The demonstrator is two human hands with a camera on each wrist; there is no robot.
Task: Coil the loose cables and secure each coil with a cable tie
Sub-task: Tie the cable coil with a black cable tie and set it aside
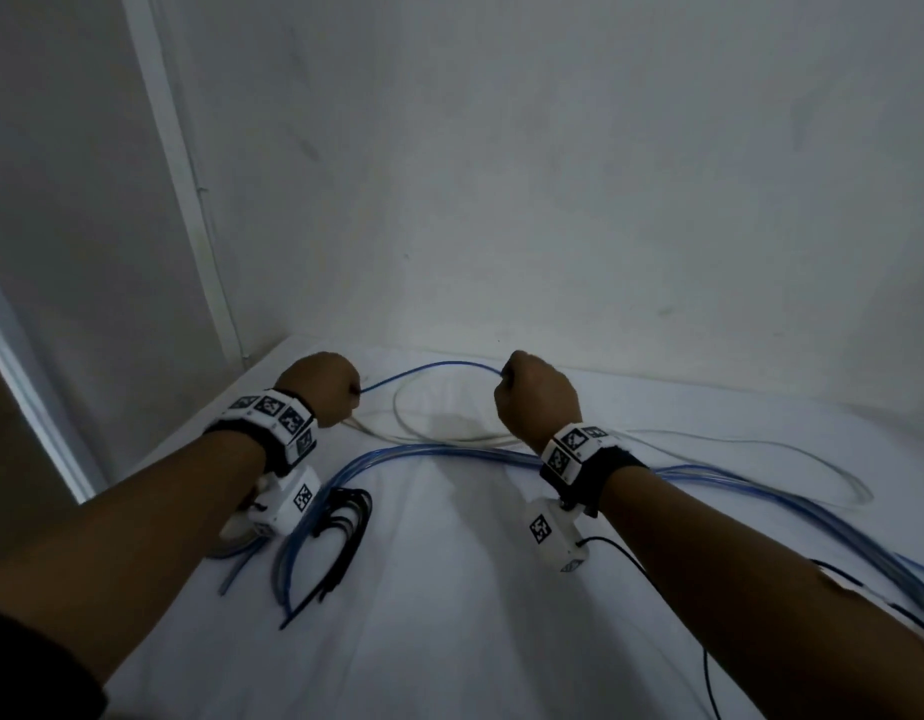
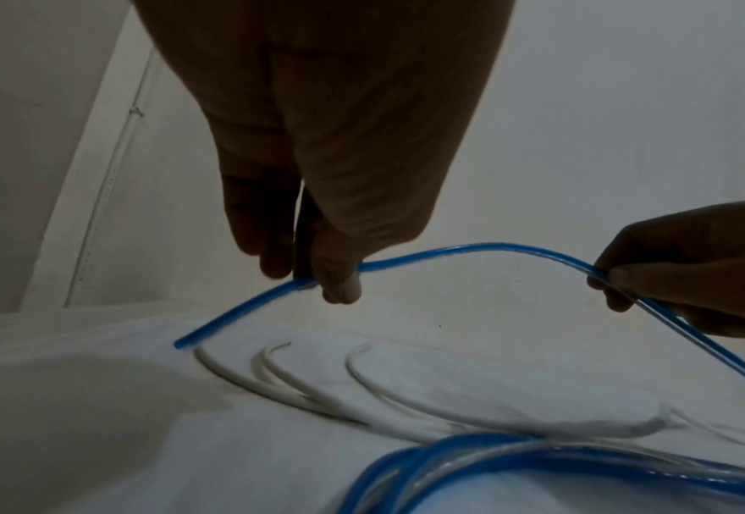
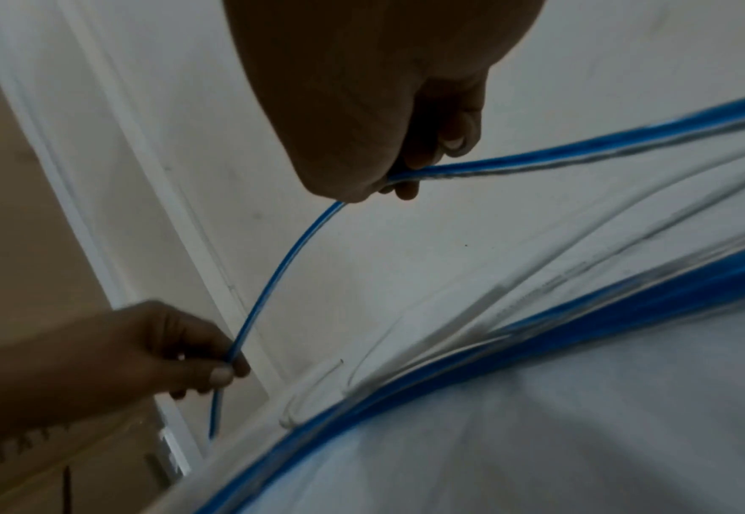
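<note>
A thin blue cable (image 1: pixel 434 367) arcs in the air between both hands above a white-covered table (image 1: pixel 449 589). My left hand (image 1: pixel 329 386) pinches it near its free end (image 2: pixel 186 342), thumb and fingers closed on it (image 2: pixel 335 274). My right hand (image 1: pixel 535 394) grips the same cable (image 3: pixel 406 174) further along; from there it trails down to the right (image 3: pixel 626 146). More loops of blue cable (image 1: pixel 449 454) lie on the cloth under the wrists. A white cable (image 1: pixel 449 436) (image 2: pixel 450 400) lies looped beyond them. Black cable ties (image 1: pixel 345 532) sit in a bunch by the left wrist.
A white wall (image 1: pixel 553 174) rises just behind the table, with a corner and door frame (image 1: pixel 179 200) at the left. The blue cable bundle (image 1: pixel 813 527) runs off the table's right side. A thin black sensor wire (image 1: pixel 709 667) hangs from my right forearm.
</note>
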